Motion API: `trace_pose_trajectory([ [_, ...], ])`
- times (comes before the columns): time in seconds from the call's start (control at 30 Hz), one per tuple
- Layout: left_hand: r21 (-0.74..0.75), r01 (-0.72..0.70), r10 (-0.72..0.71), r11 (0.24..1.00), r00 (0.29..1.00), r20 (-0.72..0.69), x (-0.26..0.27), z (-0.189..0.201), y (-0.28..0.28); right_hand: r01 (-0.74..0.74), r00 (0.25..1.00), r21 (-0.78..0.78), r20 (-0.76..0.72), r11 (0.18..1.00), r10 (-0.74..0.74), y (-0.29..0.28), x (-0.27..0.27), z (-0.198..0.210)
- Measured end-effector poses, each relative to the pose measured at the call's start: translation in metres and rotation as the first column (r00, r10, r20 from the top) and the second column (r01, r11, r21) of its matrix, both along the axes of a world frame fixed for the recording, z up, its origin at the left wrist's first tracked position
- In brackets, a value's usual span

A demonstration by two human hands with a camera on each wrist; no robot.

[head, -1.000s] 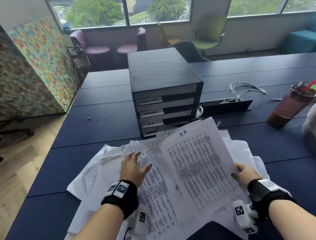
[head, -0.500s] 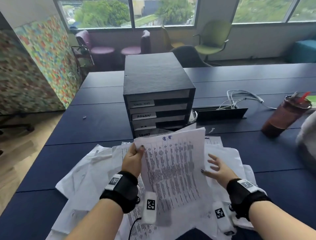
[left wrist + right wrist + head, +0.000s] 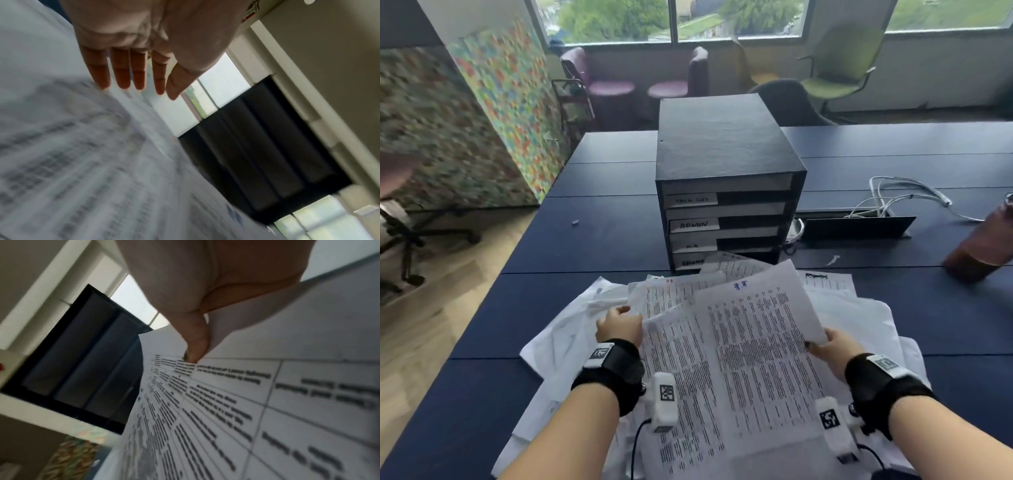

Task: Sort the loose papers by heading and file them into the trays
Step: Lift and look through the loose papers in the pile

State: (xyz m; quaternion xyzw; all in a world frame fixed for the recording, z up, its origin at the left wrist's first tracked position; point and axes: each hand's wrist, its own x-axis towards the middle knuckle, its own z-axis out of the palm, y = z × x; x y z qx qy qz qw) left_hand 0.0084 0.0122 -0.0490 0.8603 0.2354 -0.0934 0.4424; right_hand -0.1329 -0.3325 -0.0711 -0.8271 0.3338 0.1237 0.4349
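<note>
A black stack of labelled trays [image 3: 722, 154] stands mid-table; one label reads ADMIN [image 3: 697, 224]. In front of it lies a spread pile of loose papers [image 3: 571, 329]. My right hand [image 3: 825, 344] pinches the right edge of a printed sheet [image 3: 756, 342] with a blue heading, lifted over the pile. The right wrist view shows the thumb [image 3: 195, 352] pressed on that sheet [image 3: 246, 402]. My left hand [image 3: 619, 323] rests at the left of the pile. Its fingers [image 3: 121, 73] are straight and touch paper, holding nothing. The bottom tray is partly hidden by papers.
A brown drink cup [image 3: 983, 240] stands at the right table edge. White cables [image 3: 893, 192] and a black cable flap [image 3: 856, 228] lie right of the trays. A colourful partition [image 3: 500, 102] and office chairs stand left and behind. The table's left edge drops to wooden floor.
Half a second ago my left hand gripped the sheet while the right was open. Now the right hand pinches its right edge and the left has let go, fingers straight on the pile.
</note>
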Motion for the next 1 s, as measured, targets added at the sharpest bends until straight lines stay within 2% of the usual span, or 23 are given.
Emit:
trace_pose_trajectory([
  [0.1, 0.041, 0.036, -0.031, 0.999, 0.991, -0.128, 0.001, -0.01, 0.02, 0.044, 0.997, -0.129, -0.058, 0.991, -0.051, -0.012, -0.009, -0.014],
  [0.2, 0.025, 0.132, -0.126, 0.991, 0.976, -0.176, 0.002, -0.009, 0.023, 0.053, 0.996, -0.149, -0.065, 0.987, -0.063, -0.016, -0.011, -0.019],
  [0.3, -0.041, 0.088, -0.093, 0.995, 0.984, -0.15, 0.004, -0.002, 0.018, 0.078, 0.995, -0.095, -0.058, 0.992, -0.083, -0.019, -0.01, -0.024],
  [0.43, -0.26, 0.005, -0.02, 0.966, 0.998, -0.055, 0.007, 0.005, 0.007, 0.123, 0.992, -0.019, -0.004, 0.992, -0.123, -0.018, -0.014, -0.025],
  [0.47, -0.266, 0.012, -0.022, 0.964, 0.999, -0.037, 0.009, 0.006, 0.005, 0.136, 0.991, 0.015, 0.006, 0.991, -0.136, -0.017, -0.015, -0.025],
  [0.53, -0.16, 0.113, -0.114, 0.981, 0.993, 0.004, 0.014, 0.011, 0.003, 0.16, 0.987, 0.063, 0.012, 0.985, -0.161, -0.017, -0.016, -0.025],
  [0.6, -0.027, 0.203, -0.199, 0.979, 0.975, 0.094, 0.016, 0.022, -0.001, 0.18, 0.983, 0.077, 0.026, 0.981, -0.183, -0.015, -0.017, -0.025],
  [0.67, 0.019, 0.253, -0.251, 0.967, 0.943, 0.219, 0.014, 0.038, -0.005, 0.201, 0.978, 0.073, 0.043, 0.977, -0.204, -0.013, -0.017, -0.025],
  [0.8, 0.075, 0.326, -0.32, 0.943, 0.818, 0.478, 0.003, 0.071, -0.009, 0.23, 0.971, 0.069, 0.057, 0.971, -0.234, -0.009, -0.02, -0.022],
  [0.87, 0.1, 0.323, -0.317, 0.941, 0.739, 0.595, 0.001, 0.09, -0.009, 0.239, 0.968, 0.079, 0.062, 0.968, -0.244, -0.01, -0.021, -0.023],
  [1.0, 0.014, 0.315, -0.224, 0.949, 0.64, 0.735, 0.007, 0.126, -0.003, 0.261, 0.961, 0.09, 0.074, 0.961, -0.268, -0.008, -0.023, -0.019],
])
